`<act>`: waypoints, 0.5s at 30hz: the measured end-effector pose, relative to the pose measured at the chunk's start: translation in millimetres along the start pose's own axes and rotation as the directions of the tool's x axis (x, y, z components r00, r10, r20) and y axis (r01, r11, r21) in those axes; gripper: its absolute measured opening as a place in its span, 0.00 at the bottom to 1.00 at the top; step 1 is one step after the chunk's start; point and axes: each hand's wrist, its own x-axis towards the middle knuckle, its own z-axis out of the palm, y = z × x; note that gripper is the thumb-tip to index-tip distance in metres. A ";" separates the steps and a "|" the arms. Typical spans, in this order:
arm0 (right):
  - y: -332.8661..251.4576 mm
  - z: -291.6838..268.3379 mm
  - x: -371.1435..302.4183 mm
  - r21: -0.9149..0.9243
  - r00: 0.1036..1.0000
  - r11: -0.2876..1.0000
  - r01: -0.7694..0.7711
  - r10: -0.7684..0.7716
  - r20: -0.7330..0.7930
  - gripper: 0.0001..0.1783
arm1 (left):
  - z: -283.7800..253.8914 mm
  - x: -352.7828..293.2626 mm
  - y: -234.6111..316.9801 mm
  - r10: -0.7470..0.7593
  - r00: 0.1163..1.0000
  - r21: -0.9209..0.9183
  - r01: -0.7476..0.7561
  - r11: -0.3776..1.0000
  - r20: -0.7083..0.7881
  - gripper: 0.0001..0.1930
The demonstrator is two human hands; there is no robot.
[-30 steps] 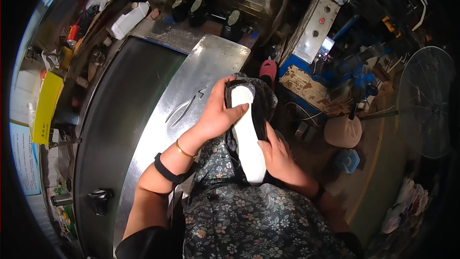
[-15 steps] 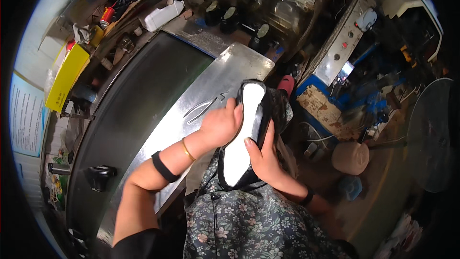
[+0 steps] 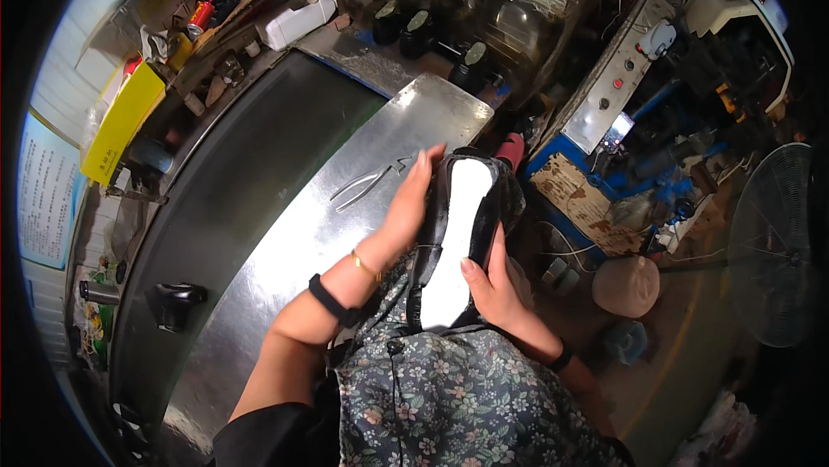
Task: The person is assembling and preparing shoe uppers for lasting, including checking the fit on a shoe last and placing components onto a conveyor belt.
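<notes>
An unfinished black shoe (image 3: 458,234) rests sole up against my floral apron (image 3: 458,389), its white bottom facing me. My right hand (image 3: 503,290) grips its right side, with the thumb lying on the edge of the white bottom. Along the opposite side, near the top end, my left hand (image 3: 410,208) lies flat with its fingers stretched out; whether the fingertips press on the shoe is hard to see. Metal pliers (image 3: 367,185) lie on the shiny metal table (image 3: 294,225), just left of my left hand.
A dark conveyor belt (image 3: 250,147) curves along the left, carrying a black shoe (image 3: 177,304). Several dark shoes (image 3: 416,33) stand at the far end. To the right are a machine with a control panel (image 3: 609,91), a pale container (image 3: 626,285) and a fan (image 3: 773,242).
My left hand has straightened from bent fingers on the shoe's white bottom to a flat hand along its side. The shoe has shifted slightly right and stands more upright in view.
</notes>
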 end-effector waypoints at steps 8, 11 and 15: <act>15.9 -39.8 50.9 0.244 0.996 0.968 0.063 -0.047 -0.071 0.40 | 19.9 13.8 25.7 -0.135 0.941 -0.028 0.151 0.988 0.309 0.19; 0.1 -49.0 91.8 0.512 0.986 0.856 -0.071 0.138 -0.094 0.32 | 18.0 12.7 9.3 0.039 0.955 0.283 -0.126 0.951 0.294 0.20; -1.4 -58.0 109.1 0.269 0.997 0.963 -0.020 -0.002 0.081 0.17 | 11.0 22.0 20.3 -0.063 0.863 -0.074 0.115 0.991 0.501 0.25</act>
